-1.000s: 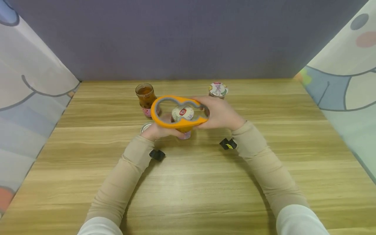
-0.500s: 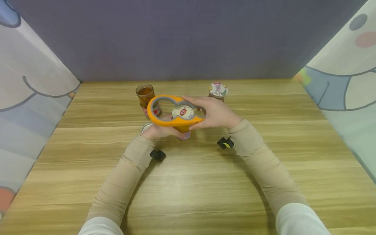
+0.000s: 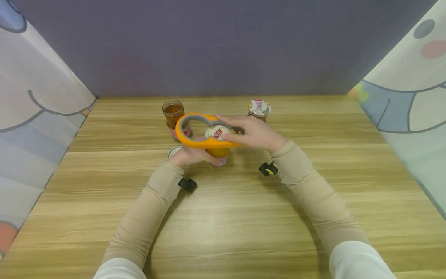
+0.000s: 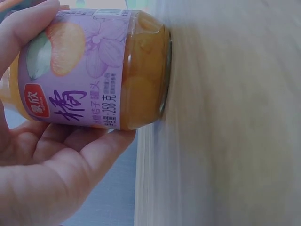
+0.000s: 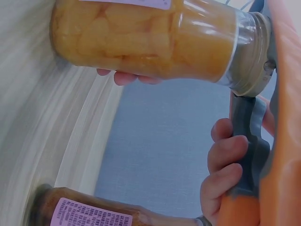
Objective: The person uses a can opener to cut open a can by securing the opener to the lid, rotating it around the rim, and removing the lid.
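A glass jar of mandarin orange pieces with a purple label stands upright on the table. My left hand grips its body, fingers and thumb wrapped around the label. At the jar's top, an orange jar opener with a grey scalloped lining surrounds the cream lid. My right hand holds the opener's right end. Curled fingers show around its grey grip in the right wrist view, while the thumb lies over the lid's right edge.
Behind to the left stands a lidless jar of dark amber contents. A loose lid lies beside my left hand, partly hidden. Another jar with a patterned lid stands behind my right hand. A grey wall closes the table's back.
The opener has shifted slightly left around the lid. My right thumb has moved from the opener's near edge onto the lid. My left hand has kept its grip on the jar.
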The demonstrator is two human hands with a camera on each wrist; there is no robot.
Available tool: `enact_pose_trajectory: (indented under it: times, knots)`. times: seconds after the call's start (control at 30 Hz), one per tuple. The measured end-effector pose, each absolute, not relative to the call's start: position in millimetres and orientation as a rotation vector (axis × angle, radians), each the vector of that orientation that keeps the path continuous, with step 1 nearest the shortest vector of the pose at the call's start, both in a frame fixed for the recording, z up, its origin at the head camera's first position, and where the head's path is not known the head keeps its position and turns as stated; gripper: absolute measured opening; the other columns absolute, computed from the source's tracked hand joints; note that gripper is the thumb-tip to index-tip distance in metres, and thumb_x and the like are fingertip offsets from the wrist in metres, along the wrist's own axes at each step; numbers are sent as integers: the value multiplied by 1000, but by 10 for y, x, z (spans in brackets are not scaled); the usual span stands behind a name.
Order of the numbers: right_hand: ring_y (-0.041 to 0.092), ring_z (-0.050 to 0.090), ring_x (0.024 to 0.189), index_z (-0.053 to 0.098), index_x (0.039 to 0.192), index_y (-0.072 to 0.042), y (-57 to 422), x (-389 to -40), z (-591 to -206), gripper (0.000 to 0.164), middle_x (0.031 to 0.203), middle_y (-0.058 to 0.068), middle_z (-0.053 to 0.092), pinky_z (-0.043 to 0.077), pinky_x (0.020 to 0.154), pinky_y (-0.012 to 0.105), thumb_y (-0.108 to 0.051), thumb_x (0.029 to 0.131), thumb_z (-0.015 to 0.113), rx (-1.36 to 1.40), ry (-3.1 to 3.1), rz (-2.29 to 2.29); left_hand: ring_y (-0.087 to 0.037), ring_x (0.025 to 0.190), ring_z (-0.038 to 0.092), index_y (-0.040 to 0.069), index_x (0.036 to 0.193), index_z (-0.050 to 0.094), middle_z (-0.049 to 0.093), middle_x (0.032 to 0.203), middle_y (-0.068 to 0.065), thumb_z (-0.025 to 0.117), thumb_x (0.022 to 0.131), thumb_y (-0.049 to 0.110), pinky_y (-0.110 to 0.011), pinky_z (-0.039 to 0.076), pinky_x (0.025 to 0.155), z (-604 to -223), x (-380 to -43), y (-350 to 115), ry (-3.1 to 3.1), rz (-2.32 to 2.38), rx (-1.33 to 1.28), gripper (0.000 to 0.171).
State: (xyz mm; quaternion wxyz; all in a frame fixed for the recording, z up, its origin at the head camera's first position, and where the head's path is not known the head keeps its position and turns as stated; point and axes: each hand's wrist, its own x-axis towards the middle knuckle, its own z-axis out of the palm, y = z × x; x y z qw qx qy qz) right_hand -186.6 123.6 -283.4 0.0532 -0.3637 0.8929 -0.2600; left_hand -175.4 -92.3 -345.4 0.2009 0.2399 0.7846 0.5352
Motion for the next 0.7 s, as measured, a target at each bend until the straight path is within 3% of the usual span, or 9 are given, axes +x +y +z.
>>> enact_pose_trajectory:
  times: [0.07, 0.2, 0.33, 0.53, 0.7]
  knots:
    - [13, 46, 71, 37, 141, -29, 1235, -1867, -2824, 58, 127, -4, 58, 41, 67, 27, -46, 89, 56, -1094, 2701, -799, -25, 118, 50, 5, 128, 49, 55, 128, -11, 80, 67, 6, -42, 35, 107, -3448, -1749, -927, 2199, 1493, 693, 69]
    - [14, 42, 64, 38, 140, -32, 1231, -1859, -2795, 59, 99, -1, 64, 37, 60, 27, -46, 87, 59, -1035, 2666, -833, -27, 118, 50, 2, 128, 49, 55, 128, -14, 77, 69, 2, -43, 35, 107, -3336, -1677, -908, 2198, 1485, 698, 66]
    - [14, 34, 58, 39, 138, -36, 1221, -1855, -2769, 60, 69, 0, 46, 31, 54, 26, -49, 84, 61, -963, 2640, -851, -27, 116, 51, -1, 124, 51, 56, 125, -15, 75, 70, -1, -42, 36, 106, -3181, -1586, -876, 2207, 1461, 674, 60]
    - [13, 29, 55, 39, 137, -38, 1214, -1848, -2739, 60, 64, -1, 37, 28, 53, 25, -51, 83, 61, -917, 2613, -873, -28, 117, 51, -3, 126, 50, 56, 127, -17, 75, 69, -2, -41, 36, 106, -3146, -1571, -872, 2234, 1436, 682, 62]
    - [13, 28, 55, 37, 138, -39, 1195, -1841, -2703, 62, 72, -2, 53, 29, 53, 26, -55, 82, 60, -885, 2603, -843, -28, 121, 46, -1, 131, 44, 51, 132, -16, 75, 69, -3, -42, 31, 110, -3178, -1582, -884, 2181, 1480, 637, 69]
